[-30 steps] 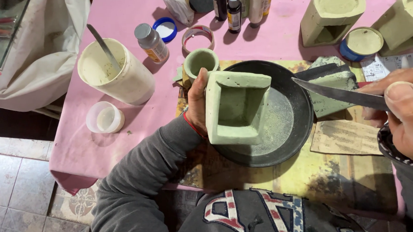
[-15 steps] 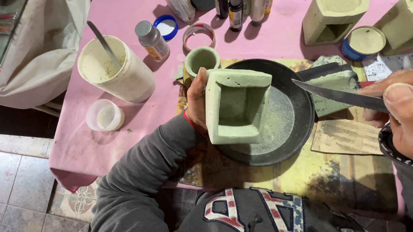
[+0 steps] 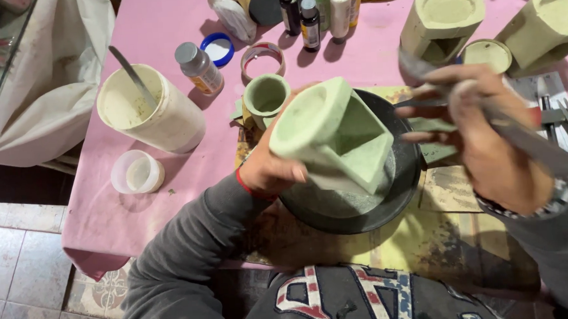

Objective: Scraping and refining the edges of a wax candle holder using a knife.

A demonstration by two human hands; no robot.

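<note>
My left hand (image 3: 268,170) grips a pale green hollow block-shaped piece (image 3: 334,134) and holds it tilted over a black round pan (image 3: 399,195). A square opening on the block's side faces me. My right hand (image 3: 484,142) holds a knife (image 3: 522,137) with a long metal blade, blurred with motion, just right of the block. The knife's tip points toward the upper left, above the pan's far rim. A red band circles my left wrist.
On the pink cloth (image 3: 138,219) stand a white tub with a stirrer (image 3: 149,111), a small clear cup (image 3: 137,172), a small green cup (image 3: 266,97), a silver-capped bottle (image 3: 198,67), several paint bottles (image 3: 318,9) and two more green blocks (image 3: 441,15) (image 3: 549,22). The table edge runs along the left.
My left hand has tipped and turned the green block, raising it closer to the camera. My right hand with the knife has swung in from the right toward the block.
</note>
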